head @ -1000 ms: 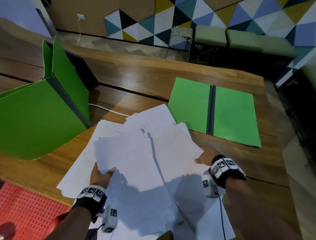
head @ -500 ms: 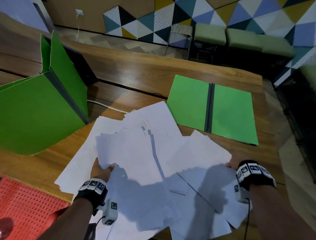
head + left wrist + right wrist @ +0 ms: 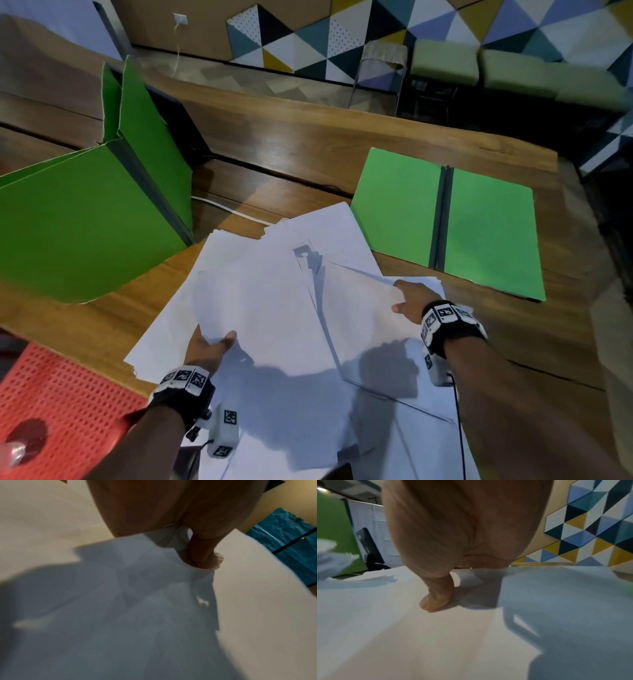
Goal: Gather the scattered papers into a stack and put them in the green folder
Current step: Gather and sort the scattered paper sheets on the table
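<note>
I am working over the papers (image 3: 274,325), which are lying fanned and overlapping on the near part of the table (image 3: 308,154), some hanging past its near edge. My left hand (image 3: 205,349) is pinching the near-left edge of one raised sheet, thumb on top and fingers hidden beneath it. My right hand (image 3: 411,301) is holding the right edge of another lifted sheet, thumb pressing down on top (the wrist view shows little else of that grip). The folder (image 3: 445,219) is lying open and flat at the far right, its near-left corner touching the spread.

These sheets are looking light, thin and floppy, and I am judging them slippery against one another, so a one-point pinch will probably let them sag or slide apart. I am thinking the better hold is on the two opposite long edges, hands sweeping inward to square the pile before lifting. Creasing seems the main risk, and loose sheets may slip off the near edge. Green boards (image 3: 85,222) are standing at the far left.
</note>
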Demonstrator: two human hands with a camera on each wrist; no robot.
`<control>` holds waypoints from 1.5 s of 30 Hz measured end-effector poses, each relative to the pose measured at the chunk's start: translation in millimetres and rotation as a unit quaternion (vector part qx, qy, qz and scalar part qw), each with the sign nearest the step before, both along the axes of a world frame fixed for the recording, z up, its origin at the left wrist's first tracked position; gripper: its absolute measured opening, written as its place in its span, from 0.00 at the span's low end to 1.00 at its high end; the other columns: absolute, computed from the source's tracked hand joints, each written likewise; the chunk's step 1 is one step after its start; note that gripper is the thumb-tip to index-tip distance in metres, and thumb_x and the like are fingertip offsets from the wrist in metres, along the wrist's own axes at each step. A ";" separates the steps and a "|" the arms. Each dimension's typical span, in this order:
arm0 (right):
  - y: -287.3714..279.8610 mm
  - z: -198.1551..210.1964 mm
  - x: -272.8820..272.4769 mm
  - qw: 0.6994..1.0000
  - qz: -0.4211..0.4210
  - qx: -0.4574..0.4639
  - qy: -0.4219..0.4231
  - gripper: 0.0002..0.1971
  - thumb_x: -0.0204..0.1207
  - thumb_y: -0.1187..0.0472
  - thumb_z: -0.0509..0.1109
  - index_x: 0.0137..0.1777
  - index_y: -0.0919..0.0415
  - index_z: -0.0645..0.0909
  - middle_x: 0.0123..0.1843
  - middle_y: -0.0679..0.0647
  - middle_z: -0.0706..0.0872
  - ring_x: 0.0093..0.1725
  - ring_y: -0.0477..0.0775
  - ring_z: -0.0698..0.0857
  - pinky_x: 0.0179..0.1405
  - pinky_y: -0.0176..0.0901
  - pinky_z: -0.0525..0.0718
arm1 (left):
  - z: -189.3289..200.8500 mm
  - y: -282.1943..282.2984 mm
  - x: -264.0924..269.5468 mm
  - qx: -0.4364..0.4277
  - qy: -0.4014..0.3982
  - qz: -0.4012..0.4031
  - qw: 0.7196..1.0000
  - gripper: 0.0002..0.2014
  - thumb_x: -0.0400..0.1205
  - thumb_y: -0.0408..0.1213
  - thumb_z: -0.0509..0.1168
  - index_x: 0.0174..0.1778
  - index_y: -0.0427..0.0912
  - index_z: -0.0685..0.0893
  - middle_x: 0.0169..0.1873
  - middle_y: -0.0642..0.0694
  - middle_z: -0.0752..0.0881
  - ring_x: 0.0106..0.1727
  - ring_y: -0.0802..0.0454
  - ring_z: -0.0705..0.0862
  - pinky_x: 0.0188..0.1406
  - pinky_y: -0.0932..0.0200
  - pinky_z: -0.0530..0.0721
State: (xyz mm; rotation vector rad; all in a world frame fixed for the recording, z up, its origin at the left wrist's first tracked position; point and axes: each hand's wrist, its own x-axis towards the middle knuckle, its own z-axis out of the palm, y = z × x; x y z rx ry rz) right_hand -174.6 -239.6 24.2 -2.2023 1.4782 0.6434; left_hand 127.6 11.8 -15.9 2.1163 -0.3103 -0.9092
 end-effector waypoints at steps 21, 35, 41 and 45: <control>11.3 -34.4 53.8 0.996 0.038 0.047 -0.061 0.41 0.67 0.51 0.79 0.76 0.52 0.60 0.68 0.56 0.79 0.61 0.60 0.83 0.59 0.50 0.81 | 9.1 -2.0 -2.8 0.012 0.003 0.001 1.000 0.27 0.78 0.30 0.71 0.72 0.32 0.72 0.70 0.32 0.78 0.71 0.33 0.76 0.71 0.47 0.69; 9.4 -29.8 59.5 0.991 0.131 -0.024 0.007 0.44 0.66 0.41 0.76 0.79 0.53 0.60 0.77 0.56 0.60 0.78 0.61 0.60 0.76 0.57 0.65 | 9.1 -1.2 -2.4 0.000 -0.003 -0.051 0.999 0.15 0.76 0.29 0.72 0.56 0.42 0.78 0.48 0.43 0.84 0.55 0.42 0.82 0.56 0.54 0.75; 4.2 -17.0 66.2 0.988 0.149 -0.031 0.009 0.39 0.72 0.42 0.71 0.79 0.51 0.59 0.71 0.54 0.73 0.70 0.60 0.73 0.68 0.55 0.75 | 15.0 -1.2 -3.8 -0.014 -0.009 -0.082 0.996 0.18 0.74 0.26 0.72 0.44 0.54 0.74 0.38 0.55 0.80 0.41 0.51 0.80 0.44 0.59 0.76; 8.5 -8.3 70.5 0.991 0.127 -0.022 -0.037 0.35 0.77 0.54 0.70 0.77 0.43 0.53 0.36 0.47 0.78 0.39 0.56 0.83 0.38 0.45 0.81 | 11.0 -0.5 -1.5 -0.018 0.018 -0.068 0.997 0.16 0.73 0.27 0.74 0.51 0.44 0.79 0.42 0.49 0.85 0.47 0.44 0.84 0.38 0.62 0.78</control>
